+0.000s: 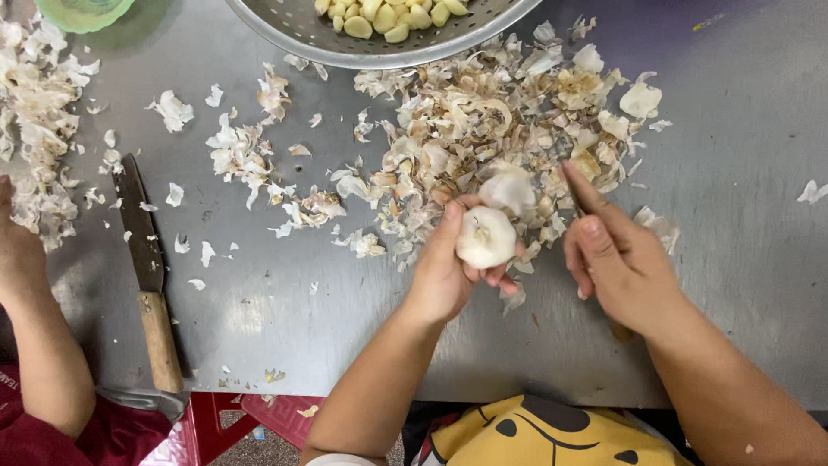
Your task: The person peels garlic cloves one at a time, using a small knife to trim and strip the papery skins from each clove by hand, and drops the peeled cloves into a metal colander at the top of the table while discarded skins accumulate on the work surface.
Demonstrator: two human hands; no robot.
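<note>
Steel, dull grey and smeared, makes up the counter (742, 285), which fills nearly the whole head view and is strewn with papery garlic skins. The thickest heap of skins (492, 129) lies just beyond the hands, with a thinner scatter (246, 155) to its left and another pile (34, 112) along the far left edge. The left hand (448, 272) has its grip closed around a whole garlic bulb (486, 236), held just above the counter at the near edge of the big heap. The right hand (617, 263) grips a small knife (580, 185), its blade pointing toward the bulb. A perforated metal colander (379, 47) of peeled cloves sits at the top. A wooden-handled knife (148, 276) lies on the left, near another person's forearm (39, 328). Below the counter's edge, a red stool (216, 423) shows.
</note>
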